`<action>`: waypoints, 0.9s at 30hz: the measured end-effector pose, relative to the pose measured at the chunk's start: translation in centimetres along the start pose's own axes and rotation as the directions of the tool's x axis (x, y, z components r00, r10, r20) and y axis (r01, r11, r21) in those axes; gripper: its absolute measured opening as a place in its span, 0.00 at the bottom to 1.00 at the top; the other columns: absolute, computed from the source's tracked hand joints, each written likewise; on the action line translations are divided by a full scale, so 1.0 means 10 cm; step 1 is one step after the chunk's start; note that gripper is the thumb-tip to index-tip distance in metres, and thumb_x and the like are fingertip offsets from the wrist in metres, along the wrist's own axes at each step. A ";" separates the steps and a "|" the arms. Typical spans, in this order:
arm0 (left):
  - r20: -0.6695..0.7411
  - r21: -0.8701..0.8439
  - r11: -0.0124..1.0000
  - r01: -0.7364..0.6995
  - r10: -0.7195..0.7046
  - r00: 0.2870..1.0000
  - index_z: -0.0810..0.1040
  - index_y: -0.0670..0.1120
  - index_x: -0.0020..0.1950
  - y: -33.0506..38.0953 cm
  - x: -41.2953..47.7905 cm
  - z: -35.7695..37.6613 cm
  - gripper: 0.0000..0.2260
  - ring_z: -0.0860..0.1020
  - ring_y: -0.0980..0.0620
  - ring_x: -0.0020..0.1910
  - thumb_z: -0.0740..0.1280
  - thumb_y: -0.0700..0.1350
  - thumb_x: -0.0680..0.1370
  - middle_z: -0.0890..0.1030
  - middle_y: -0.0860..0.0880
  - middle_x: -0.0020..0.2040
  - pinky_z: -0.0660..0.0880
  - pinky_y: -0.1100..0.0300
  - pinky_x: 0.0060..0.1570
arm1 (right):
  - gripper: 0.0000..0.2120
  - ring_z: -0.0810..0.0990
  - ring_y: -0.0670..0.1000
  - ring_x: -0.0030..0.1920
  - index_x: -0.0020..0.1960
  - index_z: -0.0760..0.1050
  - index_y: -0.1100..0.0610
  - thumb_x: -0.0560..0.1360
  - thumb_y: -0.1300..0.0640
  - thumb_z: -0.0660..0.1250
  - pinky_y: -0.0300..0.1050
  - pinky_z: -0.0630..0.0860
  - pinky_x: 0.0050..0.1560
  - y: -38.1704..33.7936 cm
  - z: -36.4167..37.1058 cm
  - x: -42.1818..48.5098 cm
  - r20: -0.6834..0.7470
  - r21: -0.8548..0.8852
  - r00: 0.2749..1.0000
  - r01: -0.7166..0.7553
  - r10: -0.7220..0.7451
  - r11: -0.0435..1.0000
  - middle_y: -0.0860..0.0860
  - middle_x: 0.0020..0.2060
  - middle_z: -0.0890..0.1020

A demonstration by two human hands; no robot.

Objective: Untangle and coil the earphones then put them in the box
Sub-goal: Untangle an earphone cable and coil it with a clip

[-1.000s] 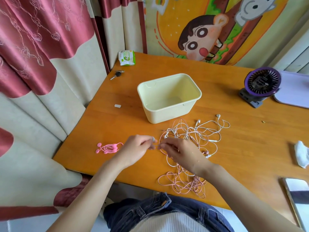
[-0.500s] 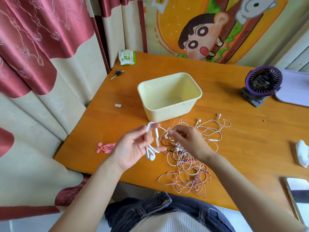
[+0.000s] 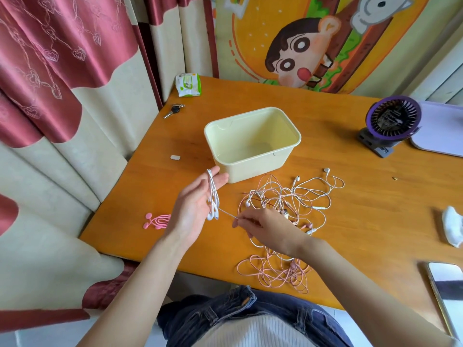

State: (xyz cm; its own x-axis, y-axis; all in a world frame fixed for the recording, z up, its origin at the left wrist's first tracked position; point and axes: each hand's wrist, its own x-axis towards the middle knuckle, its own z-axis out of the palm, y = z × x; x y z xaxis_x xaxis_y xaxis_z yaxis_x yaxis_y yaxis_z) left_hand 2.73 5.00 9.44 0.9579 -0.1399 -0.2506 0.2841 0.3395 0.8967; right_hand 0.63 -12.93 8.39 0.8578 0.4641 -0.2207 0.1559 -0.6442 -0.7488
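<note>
Carrying the white earphone cable [image 3: 213, 194] in several loops round the straight, close-set fingers [image 3: 221, 181] of the left hand [image 3: 193, 211], palm turned up above the worktop [image 3: 363, 209], earbuds dangling by the heel of the palm; pinching a taut stretch of that cable between thumb and forefinger of the right hand [image 3: 268, 230], remaining fingers curled, just beside the left; lying on the worktop under and beyond the right hand, the tangled pile of pink and white earphones [image 3: 283, 204], pink loops reaching the near edge; standing open-topped just behind the left fingertips, the cream plastic box [image 3: 255, 171]; lying left of the left wrist, coiled pink earphones [image 3: 157, 220]; sitting farther out, a key [image 3: 173, 110], a wipes pack [image 3: 188, 84], a purple desk fan [image 3: 392, 121], a phone [image 3: 447, 291].
</note>
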 end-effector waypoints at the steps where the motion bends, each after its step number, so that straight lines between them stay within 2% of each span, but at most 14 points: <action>1: -0.001 0.079 0.997 -0.008 0.008 1.000 0.72 0.49 0.66 -0.03 -0.01 -0.02 0.15 0.74 0.55 0.64 0.51 0.43 0.83 0.81 0.51 0.58 0.70 0.56 0.54 | 0.12 0.71 0.40 0.26 0.52 0.79 0.52 0.81 0.54 0.57 0.32 0.65 0.30 0.01 -0.02 -0.01 0.000 -0.011 1.000 0.001 -0.001 1.000 0.43 0.30 0.74; 3: 0.022 0.281 0.960 -0.003 -0.003 1.000 0.71 0.50 0.68 -0.09 -0.04 -0.05 0.16 0.74 0.58 0.63 0.52 0.45 0.83 0.80 0.54 0.59 0.74 0.63 0.47 | 0.11 0.71 0.41 0.26 0.51 0.79 0.51 0.81 0.54 0.57 0.33 0.66 0.30 0.01 -0.06 -0.01 -0.010 -0.011 1.000 -0.011 0.011 1.000 0.43 0.30 0.74; 6: 0.113 0.538 0.842 0.032 -0.110 0.987 0.72 0.53 0.67 -0.20 -0.11 -0.03 0.15 0.75 0.61 0.55 0.54 0.48 0.82 0.79 0.57 0.60 0.73 0.63 0.47 | 0.11 0.73 0.39 0.29 0.50 0.80 0.54 0.80 0.56 0.59 0.32 0.67 0.32 -0.01 -0.12 0.01 -0.036 -0.019 0.999 0.017 -0.018 1.000 0.44 0.32 0.77; 9: 0.214 0.625 0.781 0.004 -0.177 0.961 0.77 0.54 0.56 -0.31 -0.17 0.06 0.13 0.77 0.61 0.40 0.54 0.44 0.83 0.82 0.52 0.46 0.70 0.67 0.42 | 0.09 0.73 0.40 0.33 0.47 0.81 0.56 0.78 0.55 0.63 0.35 0.68 0.36 0.02 -0.14 0.04 -0.091 -0.075 0.993 0.074 -0.081 0.994 0.44 0.35 0.78; 12: 0.205 0.706 0.708 0.002 -0.207 0.957 0.76 0.52 0.40 -0.34 -0.19 0.05 0.16 0.73 0.57 0.33 0.54 0.44 0.83 0.77 0.50 0.35 0.69 0.62 0.44 | 0.10 0.73 0.42 0.33 0.42 0.80 0.56 0.74 0.50 0.68 0.35 0.67 0.34 0.07 -0.15 0.04 -0.171 -0.059 0.984 0.033 -0.042 0.998 0.41 0.33 0.75; 14: 0.203 0.725 0.689 0.011 -0.228 0.952 0.71 0.47 0.35 -0.37 -0.20 0.02 0.17 0.71 0.54 0.33 0.54 0.45 0.83 0.73 0.50 0.30 0.69 0.57 0.44 | 0.10 0.73 0.44 0.34 0.42 0.80 0.56 0.73 0.49 0.69 0.36 0.68 0.35 0.11 -0.16 0.03 -0.193 -0.057 0.981 0.018 -0.029 0.998 0.42 0.34 0.76; 17: 0.192 0.699 0.714 0.043 -0.245 0.950 0.75 0.40 0.43 -0.41 -0.24 0.02 0.16 0.69 0.55 0.33 0.53 0.45 0.83 0.70 0.53 0.27 0.70 0.63 0.41 | 0.11 0.73 0.46 0.39 0.47 0.81 0.57 0.75 0.49 0.66 0.39 0.70 0.41 0.16 -0.11 0.02 -0.139 -0.128 0.989 0.027 -0.045 0.991 0.47 0.40 0.76; 18: 0.180 0.688 0.723 0.056 -0.245 0.953 0.77 0.41 0.46 -0.43 -0.24 0.02 0.16 0.69 0.56 0.32 0.53 0.45 0.83 0.69 0.54 0.26 0.70 0.65 0.41 | 0.12 0.72 0.46 0.41 0.48 0.81 0.57 0.76 0.49 0.64 0.41 0.71 0.44 0.17 -0.09 0.02 -0.111 -0.171 0.992 0.046 -0.066 0.984 0.48 0.42 0.76; 20: 0.149 0.660 0.747 0.081 -0.235 0.960 0.78 0.45 0.45 -0.46 -0.26 0.02 0.16 0.67 0.57 0.29 0.53 0.45 0.83 0.67 0.56 0.24 0.70 0.64 0.39 | 0.13 0.71 0.48 0.48 0.53 0.80 0.55 0.78 0.50 0.61 0.44 0.71 0.51 0.18 -0.04 0.02 -0.075 -0.288 0.991 0.087 -0.113 0.954 0.50 0.47 0.77; 22: 0.110 0.624 0.772 0.120 -0.239 0.965 0.77 0.46 0.42 -0.48 -0.27 0.03 0.15 0.65 0.59 0.25 0.54 0.45 0.83 0.67 0.57 0.22 0.66 0.62 0.33 | 0.14 0.71 0.51 0.55 0.62 0.76 0.53 0.78 0.54 0.62 0.44 0.70 0.57 0.14 0.02 0.02 -0.094 -0.352 0.982 0.119 -0.162 0.928 0.51 0.54 0.76; 24: 0.071 0.606 0.779 0.160 -0.253 0.965 0.75 0.46 0.40 -0.50 -0.27 0.02 0.15 0.61 0.58 0.22 0.54 0.44 0.83 0.66 0.56 0.20 0.61 0.60 0.28 | 0.20 0.72 0.53 0.58 0.69 0.68 0.55 0.77 0.61 0.64 0.42 0.69 0.60 0.08 0.10 0.02 -0.113 -0.339 0.966 0.182 -0.232 0.923 0.52 0.58 0.75; 27: 0.020 0.600 0.771 0.215 -0.283 0.959 0.74 0.46 0.37 -0.52 -0.27 -0.02 0.16 0.57 0.58 0.20 0.54 0.44 0.83 0.60 0.56 0.20 0.54 0.60 0.26 | 0.25 0.72 0.53 0.57 0.69 0.68 0.58 0.73 0.70 0.61 0.37 0.65 0.59 0.03 0.20 0.01 -0.042 -0.285 0.958 0.260 -0.283 0.923 0.54 0.57 0.75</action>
State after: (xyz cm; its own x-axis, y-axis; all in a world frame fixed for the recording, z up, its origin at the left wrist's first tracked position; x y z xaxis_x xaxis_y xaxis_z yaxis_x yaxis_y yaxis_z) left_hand -1.33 3.79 5.34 0.8373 -0.2491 -0.4867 0.4005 -0.3267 0.8561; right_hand -0.23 -11.92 6.91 0.7984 0.6015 0.0272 0.5065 -0.6465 -0.5705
